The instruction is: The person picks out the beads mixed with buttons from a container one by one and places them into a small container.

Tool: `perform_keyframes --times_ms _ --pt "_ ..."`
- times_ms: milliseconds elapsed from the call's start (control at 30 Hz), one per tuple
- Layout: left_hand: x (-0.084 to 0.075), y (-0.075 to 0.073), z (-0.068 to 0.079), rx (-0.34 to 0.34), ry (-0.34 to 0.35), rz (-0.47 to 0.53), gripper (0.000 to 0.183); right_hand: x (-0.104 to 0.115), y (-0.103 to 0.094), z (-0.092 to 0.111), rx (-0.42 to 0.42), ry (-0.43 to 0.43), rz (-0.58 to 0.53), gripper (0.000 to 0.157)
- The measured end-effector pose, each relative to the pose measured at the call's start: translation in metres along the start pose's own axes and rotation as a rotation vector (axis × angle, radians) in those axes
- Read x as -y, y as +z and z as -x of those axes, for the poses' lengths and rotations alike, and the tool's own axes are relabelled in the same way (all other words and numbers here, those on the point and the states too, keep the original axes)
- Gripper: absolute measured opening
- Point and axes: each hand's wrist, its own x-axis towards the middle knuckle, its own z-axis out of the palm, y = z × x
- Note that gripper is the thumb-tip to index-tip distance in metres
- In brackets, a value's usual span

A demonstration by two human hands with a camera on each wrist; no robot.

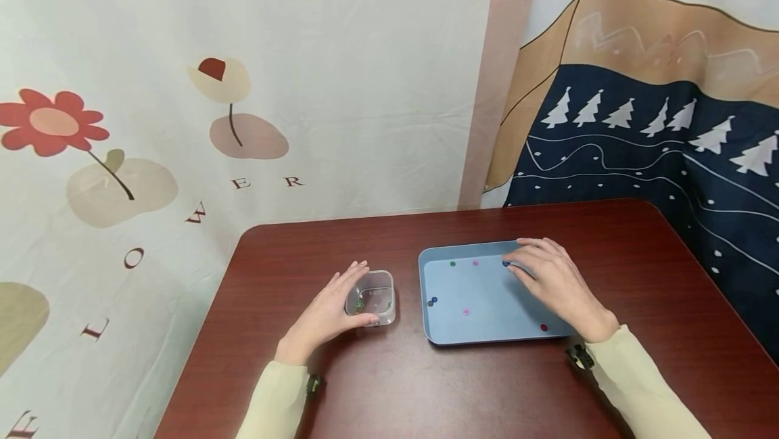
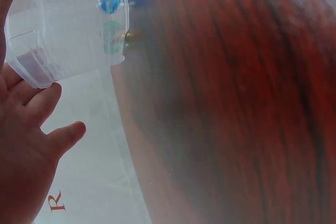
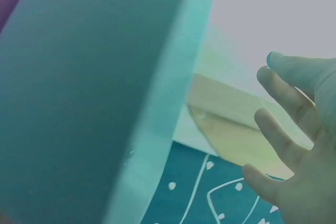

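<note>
My left hand [image 1: 325, 310] holds a small clear plastic box [image 1: 389, 298], thumb at its near side and fingers along its far left side. Glassy blue and green beads [image 2: 110, 1] lie inside the box, seen through its wall in the left wrist view. Over the back right of a light blue tray [image 1: 487, 341], my right hand [image 1: 556, 283] pinches a dark blue bead [image 1: 506, 264] between thumb and fingertip. Its other fingers are spread in the right wrist view.
Loose beads are scattered in the tray: a green one [image 1: 453, 264], a pink one [image 1: 466, 312], a red one [image 1: 544, 327] and several others. Box and tray stand side by side on a reddish-brown table [image 1: 389, 385]. Printed curtains [image 1: 365, 87] hang behind it.
</note>
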Motion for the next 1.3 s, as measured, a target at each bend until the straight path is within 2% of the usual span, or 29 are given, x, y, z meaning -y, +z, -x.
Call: perform_keyframes --times_ms 300,667,1033,1300 --pt "-0.003 -0.001 -0.002 0.021 -0.01 -0.018 0.1 0.025 0.004 -0.01 -0.038 -0.019 -0.055 0.026" --pt "-0.003 -0.001 -0.002 0.014 -0.005 -0.018 0.099 0.061 0.029 -0.027 -0.102 -0.137 -0.131 0.026" --pt "-0.001 0.0 -0.002 0.008 0.008 -0.008 0.098 0.092 0.051 -0.047 -0.026 -0.197 -0.174 0.026" --pt "0.0 0.0 -0.001 0.007 0.01 -0.008 0.098 0.111 0.075 -0.06 -0.015 -0.279 -0.19 0.023"
